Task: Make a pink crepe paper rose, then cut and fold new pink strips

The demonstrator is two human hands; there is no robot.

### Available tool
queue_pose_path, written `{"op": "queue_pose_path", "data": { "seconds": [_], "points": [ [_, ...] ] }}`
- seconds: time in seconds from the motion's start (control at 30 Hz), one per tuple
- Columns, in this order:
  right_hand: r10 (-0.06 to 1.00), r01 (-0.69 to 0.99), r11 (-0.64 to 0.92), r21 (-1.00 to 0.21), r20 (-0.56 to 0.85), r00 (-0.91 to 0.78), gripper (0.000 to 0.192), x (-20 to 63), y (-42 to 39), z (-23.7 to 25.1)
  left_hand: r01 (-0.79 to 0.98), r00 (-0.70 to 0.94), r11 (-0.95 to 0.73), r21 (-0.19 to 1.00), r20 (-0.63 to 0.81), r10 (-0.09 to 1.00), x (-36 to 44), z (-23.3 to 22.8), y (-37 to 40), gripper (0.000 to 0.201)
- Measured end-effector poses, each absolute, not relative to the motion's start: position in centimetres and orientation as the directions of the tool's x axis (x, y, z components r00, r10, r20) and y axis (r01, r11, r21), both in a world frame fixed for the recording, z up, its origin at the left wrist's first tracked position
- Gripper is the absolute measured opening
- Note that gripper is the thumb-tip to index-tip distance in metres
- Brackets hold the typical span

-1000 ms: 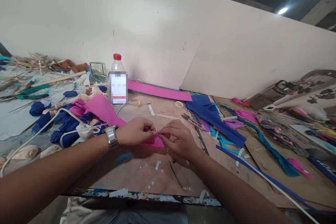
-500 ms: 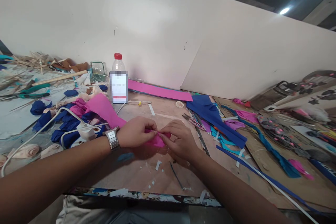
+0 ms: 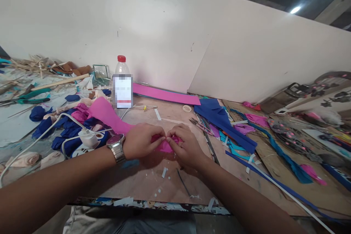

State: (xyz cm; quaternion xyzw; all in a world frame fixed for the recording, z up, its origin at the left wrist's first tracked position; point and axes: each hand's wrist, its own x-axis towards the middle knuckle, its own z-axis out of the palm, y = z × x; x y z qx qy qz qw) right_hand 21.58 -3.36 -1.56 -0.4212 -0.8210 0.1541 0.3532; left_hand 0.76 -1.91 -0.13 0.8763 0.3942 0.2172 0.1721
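My left hand (image 3: 142, 141) and right hand (image 3: 186, 148) meet fingertip to fingertip, both pinching the pink strip (image 3: 164, 145), whose long axis trails up-left across the table (image 3: 153, 179).

left hand (image 3: 142, 142): fingers curled, pinching | right hand (image 3: 184, 146): same, fingertips meeting | forearms: converge forward, watch on left wrist

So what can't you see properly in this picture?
Head view:
- Pink piece: mostly hidden by the left hand and right hand, so its shape is unclear.
- Bottle: label blurred out, unreadable.
- Far-right clutter: smeared, cut by the frame edge.
- Small scissors: too small for detail.
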Motion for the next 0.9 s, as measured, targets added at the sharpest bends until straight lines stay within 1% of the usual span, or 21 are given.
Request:
{"op": "queue_pose_path", "data": {
  "seconds": [0.13,0.2,0.3,0.4,0.53,0.63,0.73,0.9],
  "points": [
    [0.85,0.563,0.527,-0.637,0.375,-0.371,0.013,21.61,-3.33,-1.92,0.66,0.63,-0.69,0.299,0.281,0.724,0.87,-0.55,-1.96,0.027],
    [0.877,0.547,0.477,-0.688,0.335,-0.344,0.01,21.71,-3.19,-2.18,0.664,0.642,-0.699,0.265,0.276,0.715,0.89,-0.73,-1.78,0.03],
    [0.904,0.556,0.425,-0.714,0.297,-0.309,0.005,21.89,-2.95,-2.42,0.683,0.626,-0.673,0.284,0.248,0.739,0.87,-0.89,-1.44,0.032],
    [0.898,0.57,0.438,-0.696,0.302,-0.321,0.007,22.0,-2.85,-2.31,0.697,0.612,-0.647,0.31,0.214,0.761,0.84,-0.95,-1.27,0.032],
    [0.879,0.567,0.47,-0.677,0.297,-0.373,0.008,21.96,-2.98,-1.81,0.677,0.62,-0.647,0.352,0.203,0.758,0.85,-0.94,-1.34,0.029],
    [0.885,0.56,0.448,-0.697,0.26,-0.386,0.01,21.93,-3.01,-1.63,0.657,0.613,-0.636,0.405,0.203,0.763,0.81,-0.88,-1.37,0.028],
    [0.892,0.542,0.434,-0.72,0.259,-0.37,0.008,22.01,-2.93,-1.73,0.654,0.601,-0.611,0.447,0.184,0.778,0.71,-0.79,-1.26,0.029],
    [0.89,0.552,0.445,-0.705,0.277,-0.363,0.01,22.13,-2.78,-1.76,0.662,0.591,-0.596,0.454,0.171,0.788,0.62,-0.59,-1.09,0.029]
  ]
}}
